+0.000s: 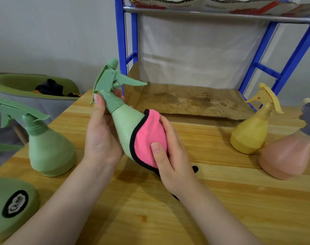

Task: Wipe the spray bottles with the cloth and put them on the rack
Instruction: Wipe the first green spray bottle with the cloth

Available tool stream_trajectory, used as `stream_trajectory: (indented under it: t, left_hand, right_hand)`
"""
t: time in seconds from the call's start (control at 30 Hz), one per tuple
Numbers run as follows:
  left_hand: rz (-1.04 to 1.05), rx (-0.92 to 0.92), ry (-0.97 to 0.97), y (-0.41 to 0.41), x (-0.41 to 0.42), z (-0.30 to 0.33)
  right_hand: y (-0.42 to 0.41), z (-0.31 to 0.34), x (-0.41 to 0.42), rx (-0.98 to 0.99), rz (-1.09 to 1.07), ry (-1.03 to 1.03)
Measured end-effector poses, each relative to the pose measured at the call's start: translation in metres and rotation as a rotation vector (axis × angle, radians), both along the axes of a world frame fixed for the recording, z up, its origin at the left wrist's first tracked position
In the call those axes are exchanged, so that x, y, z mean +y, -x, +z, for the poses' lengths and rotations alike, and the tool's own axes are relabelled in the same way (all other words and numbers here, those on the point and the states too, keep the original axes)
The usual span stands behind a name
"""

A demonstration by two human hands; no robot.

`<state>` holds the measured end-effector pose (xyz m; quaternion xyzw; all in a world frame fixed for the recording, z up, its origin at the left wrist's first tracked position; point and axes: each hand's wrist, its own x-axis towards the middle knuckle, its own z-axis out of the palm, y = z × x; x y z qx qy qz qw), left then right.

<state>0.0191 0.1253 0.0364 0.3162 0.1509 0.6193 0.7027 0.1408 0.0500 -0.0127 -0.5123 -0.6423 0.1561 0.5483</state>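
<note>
My left hand (102, 137) grips a green spray bottle (123, 119) by its neck, tilted above the wooden table (221, 200) with its nozzle up and to the left. My right hand (170, 156) presses a pink cloth with black trim (149, 138) around the bottle's lower body. A second green spray bottle (48, 147) stands at the left. A yellow spray bottle (251, 133) and a pink spray bottle with a grey head (288, 156) stand at the right. The blue rack (288, 61) rises behind, its lower shelf lined with stained cardboard (186, 101).
A green object with a black oval label (11, 206) lies at the table's front left corner. A green and grey chair (26, 85) holding dark items stands beyond the left edge. The rack's upper shelf (221, 15) carries cardboard.
</note>
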Motion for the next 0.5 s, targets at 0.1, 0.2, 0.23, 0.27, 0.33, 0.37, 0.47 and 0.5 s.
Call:
stream_trajectory:
  t: [0.1, 0.2, 0.23, 0.27, 0.33, 0.37, 0.47, 0.5]
  left_hand:
    - [-0.015, -0.113, 0.098, 0.001, 0.004, -0.002]
    - [0.005, -0.128, 0.118, 0.002, 0.009, -0.003]
    - [0.014, -0.099, 0.091, 0.003, 0.009, -0.003]
    - [0.023, -0.061, 0.05, 0.003, 0.009, -0.003]
    - [0.033, 0.015, -0.042, 0.003, 0.007, -0.004]
    - [0.024, 0.044, -0.09, 0.003, 0.006, -0.005]
    - [-0.043, 0.154, -0.223, 0.001, 0.003, -0.01]
    - [-0.077, 0.191, -0.256, 0.0, 0.001, -0.01]
  right_hand:
    - [0.001, -0.002, 0.0, 0.059, 0.042, 0.037]
    - [0.0, -0.004, 0.0, 0.098, 0.098, 0.095]
    - [0.0, -0.003, 0.0, 0.112, 0.126, 0.106]
    - [0.0, -0.001, 0.0, 0.131, 0.154, 0.118]
    - [-0.002, 0.003, 0.001, 0.173, 0.186, 0.136]
    - [-0.003, 0.004, 0.001, 0.184, 0.188, 0.142]
    - [-0.007, 0.007, 0.001, 0.182, 0.172, 0.119]
    - [-0.007, 0.009, 0.001, 0.166, 0.161, 0.112]
